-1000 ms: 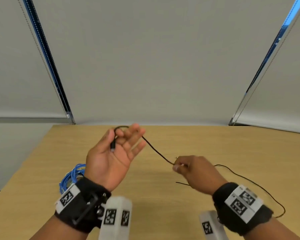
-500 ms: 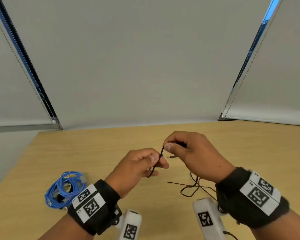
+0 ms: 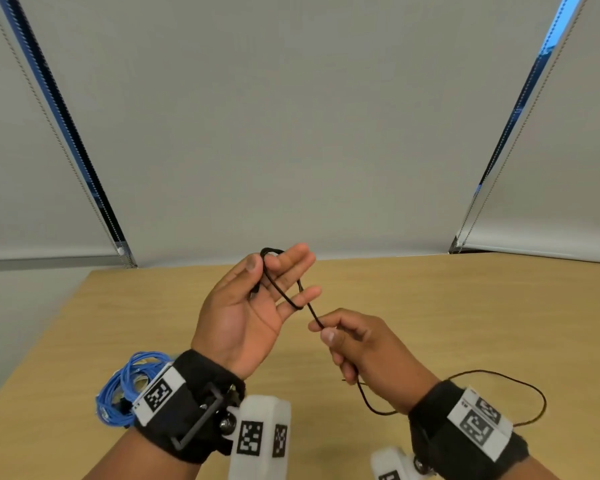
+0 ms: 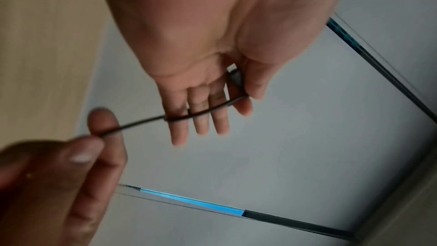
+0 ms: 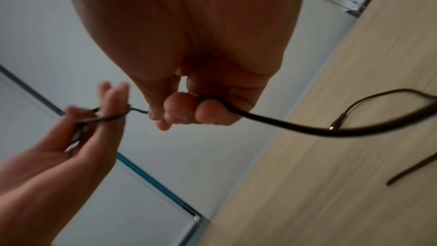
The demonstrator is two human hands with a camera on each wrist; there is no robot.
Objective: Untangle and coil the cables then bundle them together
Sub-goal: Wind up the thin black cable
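The left hand (image 3: pixel 253 306), palm up with straight fingers, has the black cable (image 3: pixel 281 292) looped around them, its thumb pinning one end. The right hand (image 3: pixel 368 351) pinches the cable; its slack trails onto the surface (image 3: pixel 430 306). A blue cable coil (image 3: pixel 125 389) lies by the left wrist.

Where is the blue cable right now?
In the head view, the coiled thin blue cable lies on the light wooden table at the lower left, partly hidden behind the black band on the left wrist.

Left hand (image 3: pixel 253 306) splayed (palm up), right hand (image 3: pixel 364 344) pinching.
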